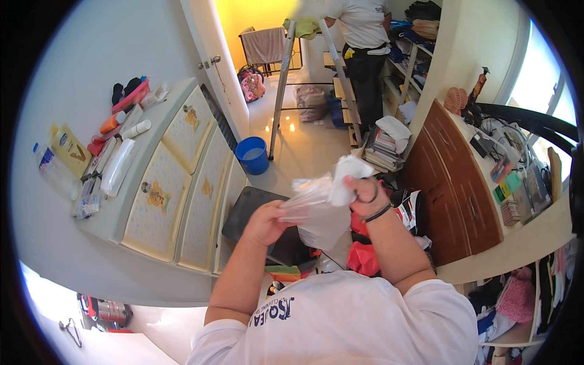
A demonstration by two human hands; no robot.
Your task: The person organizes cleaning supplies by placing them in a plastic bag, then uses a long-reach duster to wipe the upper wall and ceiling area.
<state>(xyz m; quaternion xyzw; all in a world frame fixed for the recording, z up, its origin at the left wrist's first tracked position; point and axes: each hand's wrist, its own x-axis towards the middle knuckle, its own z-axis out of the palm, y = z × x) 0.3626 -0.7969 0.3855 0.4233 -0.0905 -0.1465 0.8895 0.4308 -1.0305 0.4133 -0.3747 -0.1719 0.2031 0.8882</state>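
My left hand (265, 222) pinches one end of a clear plastic bag (315, 198), which stretches across to my right hand. In my right hand (366, 195) is a white folded or rolled bundle (347, 180), held upright with the bag against it. The bundle's material cannot be told for sure. Part of the plastic hangs down between both hands. Under them lie a dark flat case or lid (253, 212) and a red plastic bag (363, 258).
A pale drawer cabinet (157, 196) with bottles on top stands left, a brown wooden cabinet (449, 182) right. Ahead are a blue bucket (252, 155), an aluminium stepladder (282, 77), stacked books and papers (385, 148), and a person (365, 27) beside clothes shelves.
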